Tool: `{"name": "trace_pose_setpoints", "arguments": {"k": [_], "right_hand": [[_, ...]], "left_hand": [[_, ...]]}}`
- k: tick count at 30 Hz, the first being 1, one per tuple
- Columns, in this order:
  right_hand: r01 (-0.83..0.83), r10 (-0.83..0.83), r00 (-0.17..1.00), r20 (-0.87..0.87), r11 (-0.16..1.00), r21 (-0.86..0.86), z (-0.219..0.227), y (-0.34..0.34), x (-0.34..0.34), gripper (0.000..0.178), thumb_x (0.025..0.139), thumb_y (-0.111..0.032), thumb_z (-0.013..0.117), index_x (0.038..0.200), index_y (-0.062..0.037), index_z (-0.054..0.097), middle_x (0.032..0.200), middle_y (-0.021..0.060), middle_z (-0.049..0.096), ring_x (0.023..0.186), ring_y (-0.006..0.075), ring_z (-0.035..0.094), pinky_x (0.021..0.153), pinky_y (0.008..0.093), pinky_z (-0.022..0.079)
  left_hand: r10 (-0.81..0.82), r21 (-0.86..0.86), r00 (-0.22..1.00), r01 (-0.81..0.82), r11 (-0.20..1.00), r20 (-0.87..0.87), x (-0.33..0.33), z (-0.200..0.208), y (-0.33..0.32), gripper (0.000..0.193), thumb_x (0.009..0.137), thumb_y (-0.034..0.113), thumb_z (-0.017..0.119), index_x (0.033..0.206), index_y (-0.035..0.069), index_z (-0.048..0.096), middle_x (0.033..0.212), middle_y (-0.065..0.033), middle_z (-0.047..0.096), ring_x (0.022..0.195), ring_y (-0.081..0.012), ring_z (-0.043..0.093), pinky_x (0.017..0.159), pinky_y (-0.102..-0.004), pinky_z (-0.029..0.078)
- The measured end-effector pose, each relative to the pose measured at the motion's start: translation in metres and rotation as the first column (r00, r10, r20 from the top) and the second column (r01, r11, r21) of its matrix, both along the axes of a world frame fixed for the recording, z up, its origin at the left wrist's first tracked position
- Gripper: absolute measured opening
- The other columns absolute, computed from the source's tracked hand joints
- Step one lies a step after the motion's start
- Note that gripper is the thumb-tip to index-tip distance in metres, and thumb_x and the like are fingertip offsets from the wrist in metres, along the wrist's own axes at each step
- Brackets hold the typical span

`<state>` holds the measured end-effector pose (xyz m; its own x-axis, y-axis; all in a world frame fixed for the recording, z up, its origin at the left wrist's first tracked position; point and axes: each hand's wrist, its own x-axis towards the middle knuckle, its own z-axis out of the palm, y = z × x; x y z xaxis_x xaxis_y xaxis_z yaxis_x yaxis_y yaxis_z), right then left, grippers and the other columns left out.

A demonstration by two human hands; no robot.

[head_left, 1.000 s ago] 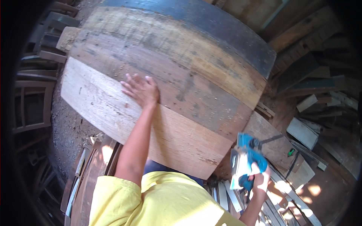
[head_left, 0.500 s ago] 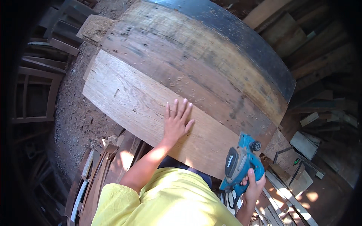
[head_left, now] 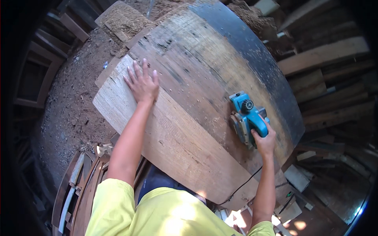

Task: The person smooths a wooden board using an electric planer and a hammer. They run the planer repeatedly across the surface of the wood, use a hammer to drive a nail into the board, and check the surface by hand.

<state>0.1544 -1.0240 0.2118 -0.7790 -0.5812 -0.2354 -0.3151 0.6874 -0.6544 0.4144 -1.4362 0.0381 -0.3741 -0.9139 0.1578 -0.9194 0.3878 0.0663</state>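
Note:
Several wide wooden planks lie side by side in front of me. My left hand [head_left: 142, 82] rests flat, fingers spread, on the pale near plank [head_left: 165, 145] toward its far left end. My right hand [head_left: 264, 138] grips the handle of a blue electric hand planer [head_left: 246, 116], which sits on the darker brown plank [head_left: 197, 78] beside the pale one. The planer's black cord [head_left: 244, 185] trails back over the near plank's edge. A dark grey plank [head_left: 256, 59] lies at the far side.
Sawdust covers the ground [head_left: 75, 102] to the left and piles at the planks' far end [head_left: 126, 19]. Stacked timber boards [head_left: 327, 59] fill the right side. Curved wooden frame pieces [head_left: 78, 185] and offcuts [head_left: 295, 177] lie near my legs.
My right hand has lifted the planer from beside my hip onto the brown plank. My left hand has slid along the pale plank toward its left end. The view has swung.

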Motion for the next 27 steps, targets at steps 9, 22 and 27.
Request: {"name": "trace_pose_setpoints", "arguments": {"k": [9, 22, 27], "right_hand": [[-0.319, 0.316, 0.946, 0.072, 0.947, 0.03, -0.029, -0.16, -0.035, 0.067, 0.08, -0.007, 0.081, 0.146, -0.0162, 0.075, 0.106, 0.0203, 0.083, 0.098, 0.0242, 0.082, 0.093, 0.0366, 0.06], [-0.484, 0.408, 0.844, -0.349, 0.859, -0.165, -0.074, -0.521, 0.013, 0.038, 0.085, -0.031, 0.083, 0.106, 0.0011, 0.082, 0.094, 0.0246, 0.081, 0.09, 0.0373, 0.082, 0.085, 0.0483, 0.063], [-0.565, 0.528, 0.802, -0.279, 0.822, -0.067, -0.074, -0.503, -0.001, 0.037, 0.085, -0.029, 0.083, 0.104, 0.002, 0.081, 0.089, 0.0249, 0.08, 0.085, 0.0376, 0.08, 0.081, 0.0489, 0.062]], "left_hand": [[-0.021, -0.015, 0.984, 0.018, 1.0, -0.176, 0.005, -0.004, 0.004, 0.06, 0.11, 0.047, 0.051, 0.153, 0.005, 0.048, 0.174, -0.0223, 0.034, 0.167, -0.0447, 0.022, 0.137, -0.0628, 0.014], [0.036, 0.014, 0.959, -0.033, 0.999, -0.281, -0.004, 0.007, 0.004, 0.039, 0.099, 0.022, 0.059, 0.132, 0.002, 0.055, 0.156, -0.0209, 0.045, 0.158, -0.0419, 0.034, 0.136, -0.0614, 0.021], [0.097, 0.002, 0.97, -0.099, 0.995, -0.225, -0.001, 0.001, 0.002, 0.036, 0.1, 0.023, 0.058, 0.13, 0.003, 0.054, 0.156, -0.0172, 0.046, 0.158, -0.0396, 0.035, 0.136, -0.0625, 0.019]]}}
